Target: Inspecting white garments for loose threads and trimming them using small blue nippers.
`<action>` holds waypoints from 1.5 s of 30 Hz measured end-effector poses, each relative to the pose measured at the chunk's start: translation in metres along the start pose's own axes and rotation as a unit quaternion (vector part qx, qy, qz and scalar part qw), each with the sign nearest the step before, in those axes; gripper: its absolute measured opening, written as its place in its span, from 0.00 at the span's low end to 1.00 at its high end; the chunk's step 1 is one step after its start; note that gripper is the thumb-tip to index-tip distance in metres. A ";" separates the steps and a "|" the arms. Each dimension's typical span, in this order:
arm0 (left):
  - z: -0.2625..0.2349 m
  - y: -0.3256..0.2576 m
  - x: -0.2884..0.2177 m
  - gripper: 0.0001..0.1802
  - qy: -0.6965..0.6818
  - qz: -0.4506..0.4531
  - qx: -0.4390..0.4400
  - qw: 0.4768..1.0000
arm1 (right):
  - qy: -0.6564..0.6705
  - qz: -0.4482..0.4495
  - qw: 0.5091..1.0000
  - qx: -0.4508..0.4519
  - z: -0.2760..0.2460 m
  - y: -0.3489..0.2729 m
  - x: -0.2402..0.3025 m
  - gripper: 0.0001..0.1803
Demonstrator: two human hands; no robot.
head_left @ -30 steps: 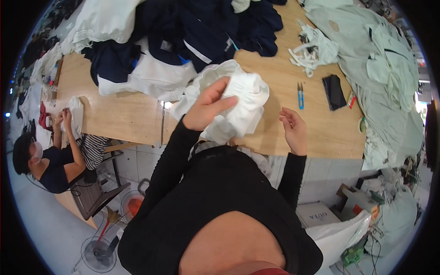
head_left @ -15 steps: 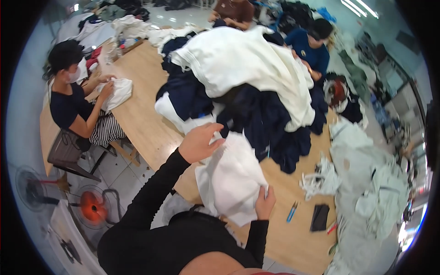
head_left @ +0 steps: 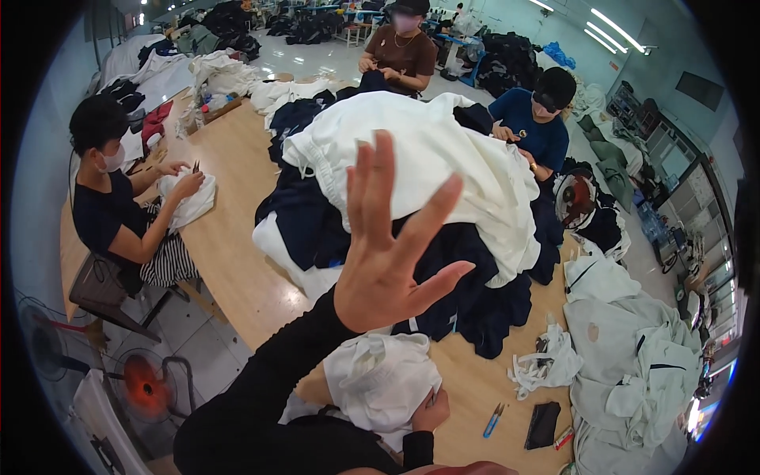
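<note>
Left hand point(head_left: 378, 275), now off the white garment point(head_left: 376, 378), spreads its empty grip wide before the clothing heap point(head_left: 492, 190); only the right hand point(head_left: 431, 412), closure unclear, touches the garment at the near edge of the table point(head_left: 229, 198)

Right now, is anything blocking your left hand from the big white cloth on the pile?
Nothing visible stands between the left hand and the white cloth on the navy clothes. The spread fingers overlap it in view, so any gap is hard to judge.
</note>
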State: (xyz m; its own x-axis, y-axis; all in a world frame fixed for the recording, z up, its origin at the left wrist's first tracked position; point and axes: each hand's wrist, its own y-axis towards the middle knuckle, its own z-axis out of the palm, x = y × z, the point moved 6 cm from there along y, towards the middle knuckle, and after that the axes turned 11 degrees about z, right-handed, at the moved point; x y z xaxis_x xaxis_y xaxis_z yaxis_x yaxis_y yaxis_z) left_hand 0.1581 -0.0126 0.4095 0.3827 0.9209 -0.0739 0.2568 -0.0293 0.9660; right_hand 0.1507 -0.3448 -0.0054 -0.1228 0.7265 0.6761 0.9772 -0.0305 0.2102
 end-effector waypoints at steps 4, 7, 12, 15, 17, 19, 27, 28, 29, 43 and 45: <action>0.011 -0.003 0.032 0.51 -0.036 -0.044 -0.033 0.998 | -0.013 -0.006 1.000 0.007 0.005 -0.001 -0.001 0.11; 0.031 -0.013 0.056 0.55 -0.036 -0.102 0.003 0.994 | -0.035 0.002 0.999 0.009 0.008 -0.002 -0.002 0.11; 0.088 -0.051 0.098 0.60 -0.099 -0.153 0.073 0.981 | -0.014 0.007 1.000 0.007 0.008 0.003 0.003 0.12; 0.110 -0.070 0.098 0.59 -0.092 -0.140 0.118 0.979 | -0.040 0.009 0.999 0.035 0.009 0.000 -0.006 0.20; 0.093 -0.044 0.068 0.56 -0.080 -0.113 0.129 0.982 | -0.038 0.004 0.999 0.027 0.010 0.004 -0.006 0.20; 0.065 -0.019 0.031 0.52 -0.067 -0.092 0.145 0.983 | -0.039 0.002 0.999 0.028 0.006 -0.003 -0.008 0.20; -0.047 0.025 0.028 0.48 -0.152 -0.093 -0.338 0.924 | -0.045 -0.021 0.999 0.005 0.006 -0.013 -0.015 0.20; -0.061 0.016 0.039 0.43 -0.166 -0.056 -0.349 0.921 | -0.065 -0.020 0.998 0.007 0.006 -0.014 -0.012 0.20; -0.073 0.008 0.028 0.38 -0.101 -0.038 -0.413 0.904 | -0.084 -0.031 0.995 0.032 0.011 -0.009 -0.011 0.20; 0.100 -0.309 -0.080 0.18 -0.177 -0.155 0.462 0.855 | 0.062 -0.085 0.987 -0.119 -0.127 0.031 0.060 0.12; 0.077 -0.209 -0.090 0.15 -0.284 -0.109 0.217 0.927 | 0.003 -0.094 0.973 -0.209 -0.200 0.031 0.101 0.14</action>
State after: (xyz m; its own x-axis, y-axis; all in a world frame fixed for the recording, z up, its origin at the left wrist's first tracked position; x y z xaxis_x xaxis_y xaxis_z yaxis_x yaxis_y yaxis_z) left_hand 0.1385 -0.1189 0.1953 0.6537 0.5729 -0.4944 0.6696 -0.1333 0.7307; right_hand 0.1337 -0.4098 0.2103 -0.2948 0.7430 0.6009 0.7809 -0.1751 0.5996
